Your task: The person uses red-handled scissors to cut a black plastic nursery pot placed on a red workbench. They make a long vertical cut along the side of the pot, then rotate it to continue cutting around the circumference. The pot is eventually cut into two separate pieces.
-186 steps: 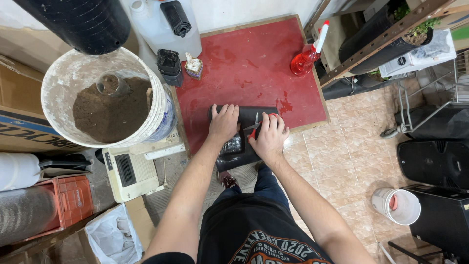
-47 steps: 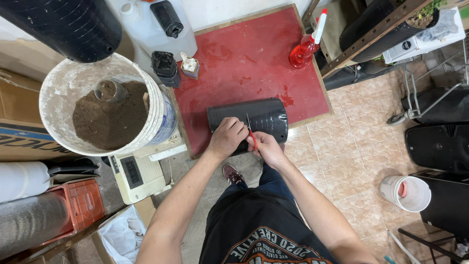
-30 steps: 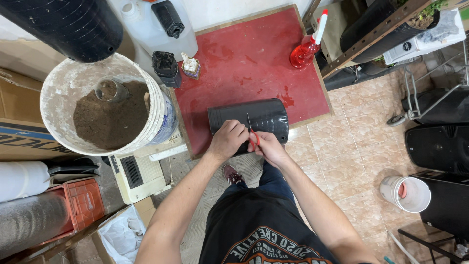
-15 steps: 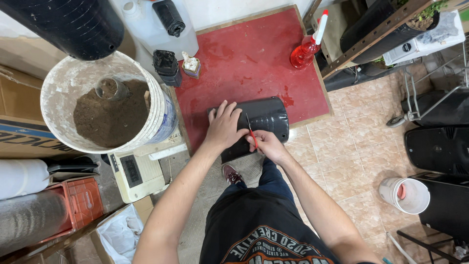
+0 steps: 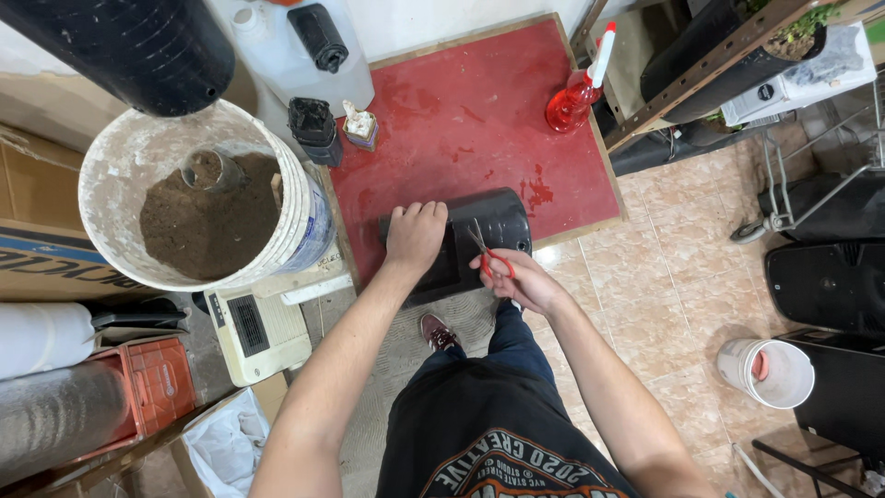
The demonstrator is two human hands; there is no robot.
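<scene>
Scissors [image 5: 486, 251] in right hand [image 5: 521, 281], blades point away.

A white bucket [image 5: 111, 166] of soil stands beside a red spray bottle [image 5: 573, 97].

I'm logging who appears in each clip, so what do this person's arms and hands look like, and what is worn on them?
Both arms are bare from the hands up to where they leave the picture: no sleeves in sight. The left hand and right hand wear no gloves, and I see no watch, ring or bracelet. Below them shows a black T-shirt with orange and white print.
</scene>
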